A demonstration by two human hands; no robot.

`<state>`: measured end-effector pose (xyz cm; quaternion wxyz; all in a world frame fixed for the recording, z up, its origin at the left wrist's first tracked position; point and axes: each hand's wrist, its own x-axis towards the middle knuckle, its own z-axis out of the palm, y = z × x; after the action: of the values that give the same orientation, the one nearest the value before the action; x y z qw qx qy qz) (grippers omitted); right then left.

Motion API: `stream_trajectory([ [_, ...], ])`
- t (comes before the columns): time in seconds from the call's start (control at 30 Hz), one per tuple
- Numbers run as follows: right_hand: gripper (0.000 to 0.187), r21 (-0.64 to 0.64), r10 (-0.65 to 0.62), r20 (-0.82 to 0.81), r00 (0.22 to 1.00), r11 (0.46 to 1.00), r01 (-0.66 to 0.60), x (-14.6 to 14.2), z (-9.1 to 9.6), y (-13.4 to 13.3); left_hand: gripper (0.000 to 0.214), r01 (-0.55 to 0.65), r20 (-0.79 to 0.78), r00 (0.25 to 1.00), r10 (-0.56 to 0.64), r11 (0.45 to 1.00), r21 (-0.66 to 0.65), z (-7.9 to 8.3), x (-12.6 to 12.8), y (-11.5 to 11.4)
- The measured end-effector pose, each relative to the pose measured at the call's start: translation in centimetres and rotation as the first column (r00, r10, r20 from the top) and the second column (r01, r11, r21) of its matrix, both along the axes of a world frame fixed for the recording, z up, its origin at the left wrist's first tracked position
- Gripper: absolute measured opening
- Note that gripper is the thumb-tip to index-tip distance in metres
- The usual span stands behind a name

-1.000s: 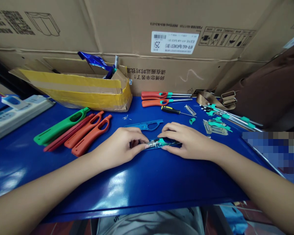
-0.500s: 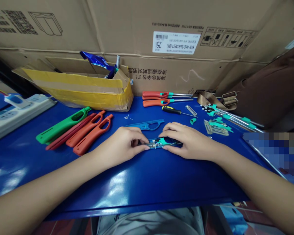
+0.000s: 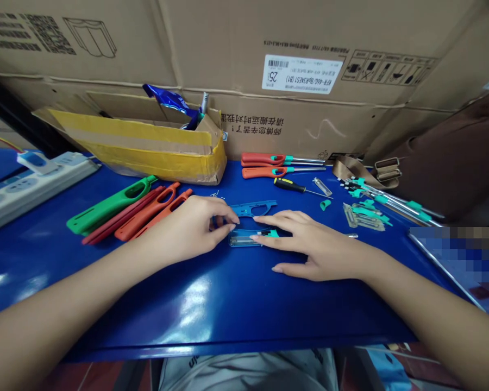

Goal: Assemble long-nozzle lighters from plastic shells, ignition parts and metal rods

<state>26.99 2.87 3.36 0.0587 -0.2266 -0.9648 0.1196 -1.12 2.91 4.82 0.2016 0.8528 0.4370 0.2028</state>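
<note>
A blue lighter half-shell (image 3: pixel 238 242), fitted with a clear fuel tank and teal parts, lies on the blue table in front of me. My right hand (image 3: pixel 309 244) is spread open over its right part, one fingertip touching or just above the tank. At the shell's left end my left hand (image 3: pixel 195 225) has thumb and forefinger drawn together in a pinch. Whatever may be between those fingertips is too small to make out. Just behind lies the matching blue half-shell (image 3: pixel 264 207), its left end hidden by my left hand.
Green (image 3: pixel 110 209) and orange lighter shells (image 3: pixel 149 212) lie left, before a taped cardboard box (image 3: pixel 155 155). Behind are assembled orange lighters (image 3: pixel 264 172) and a screwdriver (image 3: pixel 289 185). Tanks (image 3: pixel 364 217) and metal tubes (image 3: pixel 395 201) lie right. A power strip (image 3: pixel 36 187) stands far left.
My right hand has loosened from the filled half-shell and spread its fingers. My left fingertips have moved up and left off the tank. The view has shifted slightly.
</note>
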Motion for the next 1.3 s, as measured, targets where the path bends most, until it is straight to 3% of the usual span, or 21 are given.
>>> stream_trajectory([
  [0.2,0.062,-0.076,-0.01,0.046,0.999,0.997,0.013,-0.1,0.1,-0.4,0.015,0.023,-0.025,0.999,-0.025,0.998,-0.064,-0.7,-0.2,0.2],
  [0.37,0.062,-0.054,-0.013,0.052,0.999,0.998,0.016,-0.2,0.2,-0.6,0.016,0.044,-0.016,0.999,-0.045,0.999,-0.032,-0.8,0.0,0.0],
  [0.6,0.037,0.103,-0.026,-0.154,0.988,0.994,0.043,0.2,0.3,-0.1,0.01,0.17,0.045,0.984,-0.175,0.981,0.088,-1.1,0.7,-0.8],
  [0.77,0.048,0.086,0.029,-0.041,0.999,0.996,-0.026,0.4,0.5,-0.3,0.011,0.189,0.025,0.981,-0.193,0.976,0.108,-1.9,1.0,-0.8],
  [0.97,0.058,0.05,0.007,0.087,0.996,0.999,-0.011,0.4,0.6,-0.7,0.012,0.174,0.003,0.984,-0.176,0.975,0.139,-2.3,0.9,-0.6],
  [1.17,0.045,0.047,-0.1,-0.117,0.988,0.993,0.107,0.8,0.1,0.5,0.015,0.174,-0.093,0.983,-0.161,0.972,0.156,-1.5,0.8,-0.9],
  [1.3,0.025,-0.008,-0.082,-0.219,0.972,0.997,0.083,1.0,0.1,1.1,0.021,0.194,-0.104,0.98,-0.172,0.945,0.262,-1.3,1.0,-1.3],
])
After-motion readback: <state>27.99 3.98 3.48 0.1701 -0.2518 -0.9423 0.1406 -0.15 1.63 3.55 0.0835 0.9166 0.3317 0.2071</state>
